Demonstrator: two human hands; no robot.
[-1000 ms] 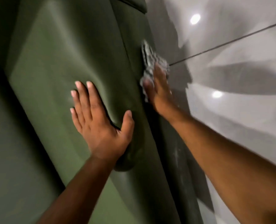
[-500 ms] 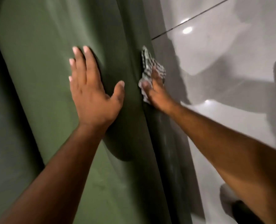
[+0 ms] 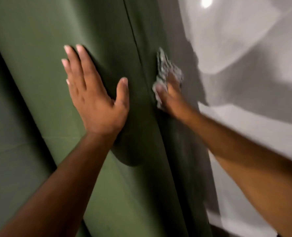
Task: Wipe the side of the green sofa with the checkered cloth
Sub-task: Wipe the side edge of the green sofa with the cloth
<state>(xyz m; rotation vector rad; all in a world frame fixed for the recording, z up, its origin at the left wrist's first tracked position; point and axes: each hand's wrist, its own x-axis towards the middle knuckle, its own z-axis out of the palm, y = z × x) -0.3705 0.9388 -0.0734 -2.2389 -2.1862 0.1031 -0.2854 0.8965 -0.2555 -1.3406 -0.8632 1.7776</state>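
Green upholstery filled most of my head-camera view as I leaned over the sofa (image 3: 44, 48), its rounded top on the left and its darker side panel running down the middle of the frame. My left hand (image 3: 97, 100) lay flat and open on the top of the sofa, fingers stretched out together and thumb spread toward the seam, holding nothing. My right hand (image 3: 171, 98) pressed the checkered cloth (image 3: 165, 69) against the side of the sofa, just right of the seam; the fingers were spread over the cloth rather than curled around it, and the bunched grey-and-white fabric stuck out beyond the fingertips and beside the thumb. Both bare forearms reached in from the bottom of the picture. Glossy pale floor (image 3: 244, 53) showed to the right of the sofa, with a bright lamp reflection (image 3: 206, 1) near the upper edge and soft shadows across it. Motion blur softened the cloth's pattern.
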